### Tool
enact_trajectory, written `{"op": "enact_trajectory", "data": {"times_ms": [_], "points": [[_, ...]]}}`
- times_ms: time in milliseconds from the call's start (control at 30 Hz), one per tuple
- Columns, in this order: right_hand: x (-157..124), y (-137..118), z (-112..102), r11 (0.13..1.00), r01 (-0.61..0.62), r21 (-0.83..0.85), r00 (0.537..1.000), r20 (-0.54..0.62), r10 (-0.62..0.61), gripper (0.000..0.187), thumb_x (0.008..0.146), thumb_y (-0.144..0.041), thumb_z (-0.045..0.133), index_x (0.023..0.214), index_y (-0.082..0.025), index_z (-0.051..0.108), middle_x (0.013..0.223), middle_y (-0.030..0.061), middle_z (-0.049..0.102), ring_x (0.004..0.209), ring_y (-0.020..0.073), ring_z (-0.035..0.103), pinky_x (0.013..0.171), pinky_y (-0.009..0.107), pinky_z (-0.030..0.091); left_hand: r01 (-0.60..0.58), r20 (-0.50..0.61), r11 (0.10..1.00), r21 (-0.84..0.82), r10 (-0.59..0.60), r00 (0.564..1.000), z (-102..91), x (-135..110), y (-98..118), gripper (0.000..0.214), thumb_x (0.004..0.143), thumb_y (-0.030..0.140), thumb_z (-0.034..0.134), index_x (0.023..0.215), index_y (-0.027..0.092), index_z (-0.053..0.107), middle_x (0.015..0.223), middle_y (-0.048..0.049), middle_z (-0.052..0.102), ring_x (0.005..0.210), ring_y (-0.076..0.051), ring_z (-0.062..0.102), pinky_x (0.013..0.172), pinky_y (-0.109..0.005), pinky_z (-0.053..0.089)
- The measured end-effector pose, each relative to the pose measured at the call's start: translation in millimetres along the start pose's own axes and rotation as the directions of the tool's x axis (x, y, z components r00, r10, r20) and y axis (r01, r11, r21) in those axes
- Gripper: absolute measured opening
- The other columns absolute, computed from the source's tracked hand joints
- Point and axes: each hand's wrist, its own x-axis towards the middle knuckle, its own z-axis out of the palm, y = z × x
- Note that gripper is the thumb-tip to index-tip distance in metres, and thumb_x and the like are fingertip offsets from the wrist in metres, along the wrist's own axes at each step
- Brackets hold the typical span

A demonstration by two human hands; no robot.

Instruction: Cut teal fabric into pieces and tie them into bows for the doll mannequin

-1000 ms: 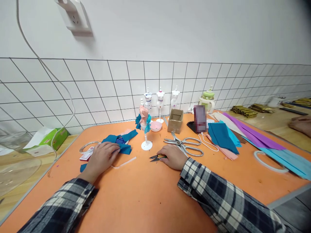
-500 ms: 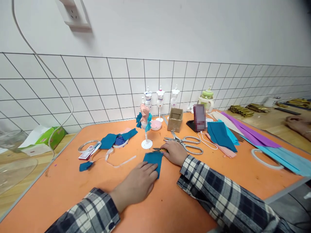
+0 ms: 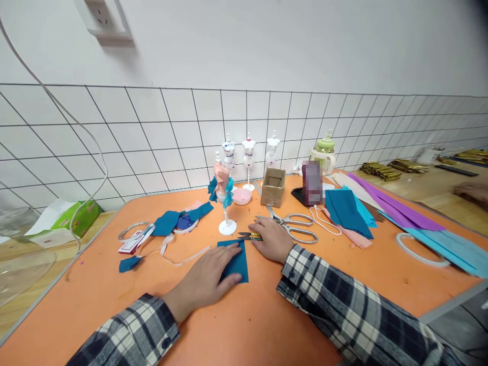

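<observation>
My left hand (image 3: 208, 274) lies flat, fingers stretched out, on a small teal fabric square (image 3: 237, 262) on the orange table (image 3: 244, 325). Beside it to the right, my right hand (image 3: 271, 239) rests on the table with fingers curled around small black thread snips (image 3: 248, 236), whose tips stick out to the left. A tiny mannequin on a white stand (image 3: 223, 195), dressed in pink and teal scraps, stands just behind the fabric square.
Large silver scissors (image 3: 293, 226) lie right of my right hand. Teal scraps and ribbon (image 3: 171, 223) sit at left, a small cardboard box (image 3: 273, 185) and three bare mini mannequins (image 3: 248, 152) behind, folded fabrics (image 3: 348, 208) at right. Another person's hand (image 3: 473, 192) shows far right.
My left hand carried a teal fabric piece from the scrap pile at left to the table centre and now presses it flat. My right hand stayed by the snips.
</observation>
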Motion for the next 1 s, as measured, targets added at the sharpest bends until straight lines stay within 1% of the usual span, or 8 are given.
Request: {"op": "enact_trajectory", "data": {"times_ms": [133,233,300,500,633,733,867,1000], "points": [[-8.6,-24.3,-3.5,0.977,0.197,0.08,0.979,-0.071,-0.191,0.022,0.09,-0.031,0.054,0.103,-0.018,0.066,0.099,0.0084,0.064,0.097,0.0218,0.053,0.089,0.035,0.041,0.054,-0.084,0.997,-0.055,-0.058,0.995,6.7,4.8,-10.0,0.034,0.098,0.026,0.04,0.127,0.024,0.057,0.133,-0.0087,0.062,0.12,-0.022,0.057,0.104,-0.041,0.046],[-16.1,-45.8,2.2,0.882,0.451,0.141,0.885,0.058,-0.462,0.019,0.09,-0.031,0.054,0.097,-0.02,0.068,0.097,0.0061,0.065,0.095,0.0203,0.054,0.087,0.034,0.041,0.049,-0.112,0.997,-0.065,-0.056,0.992,7.9,5.5,-13.0,0.032,0.094,0.025,0.05,0.124,0.023,0.059,0.126,-0.0085,0.065,0.116,-0.023,0.058,0.101,-0.042,0.047],[-18.8,-55.6,7.6,0.83,0.527,0.182,0.826,0.121,-0.551,0.022,0.088,-0.032,0.058,0.104,-0.02,0.067,0.104,0.0056,0.066,0.099,0.0202,0.054,0.088,0.033,0.041,0.071,-0.129,0.997,-0.039,-0.076,0.989,6.5,3.3,-12.5,0.034,0.091,0.024,0.053,0.124,0.023,0.059,0.126,-0.0091,0.065,0.116,-0.024,0.058,0.1,-0.043,0.047],[-17.2,-50.7,10.4,0.838,0.499,0.22,0.814,0.211,-0.541,0.02,0.086,-0.036,0.061,0.097,-0.022,0.069,0.1,0.0037,0.067,0.09,0.0187,0.056,0.078,0.032,0.041,0.227,-0.124,0.962,0.153,-0.21,0.97,-3.9,-0.9,-21.6,0.042,0.092,0.02,0.045,0.132,0.02,0.056,0.134,-0.012,0.06,0.118,-0.029,0.055,0.097,-0.05,0.045],[-16.1,-39.9,6.9,0.846,0.459,0.27,0.829,0.213,-0.517,0.017,0.086,-0.035,0.063,0.092,-0.022,0.07,0.099,0.0035,0.068,0.093,0.0191,0.057,0.08,0.032,0.04,0.34,-0.238,0.908,0.245,-0.283,0.929,-15.1,2.5,-35.4,0.038,0.093,0.03,0.046,0.129,0.023,0.058,0.134,-0.0123,0.059,0.122,-0.036,0.05,0.093,-0.056,0.041],[-15.4,-36.2,5.4,0.856,0.448,0.257,0.838,0.212,-0.503,0.015,0.085,-0.034,0.063,0.095,-0.024,0.069,0.101,0.0022,0.068,0.095,0.0189,0.056,0.083,0.033,0.037,0.235,-0.303,0.951,0.199,-0.169,0.938,-25.8,1.7,-31.5,0.031,0.094,0.03,0.045,0.119,0.023,0.063,0.121,-0.0106,0.064,0.113,-0.03,0.053,0.095,-0.049,0.04],[-14.8,-35.6,1.8,0.906,0.382,0.186,0.893,0.177,-0.413,0.02,0.08,-0.038,0.069,0.094,-0.024,0.065,0.098,0.0012,0.067,0.093,0.0197,0.055,0.084,0.036,0.033,-0.073,-0.099,0.99,0.121,0.086,0.991,-31.7,-5.4,-0.3,0.021,0.089,0.025,0.047,0.093,0.024,0.068,0.093,-0.0076,0.066,0.086,-0.023,0.056,0.08,-0.041,0.045],[-15.1,-40.0,2.1,0.918,0.338,0.209,0.922,0.122,-0.367,0.016,0.081,-0.036,0.067,0.089,-0.022,0.064,0.09,0.0019,0.066,0.087,0.019,0.054,0.079,0.033,0.035,0.042,-0.011,0.961,0.275,-0.04,0.999,-16.2,-16.8,28.7,0.017,0.086,0.022,0.049,0.073,0.022,0.062,0.079,-0.0081,0.061,0.078,-0.025,0.053,0.066,-0.042,0.045]]}}
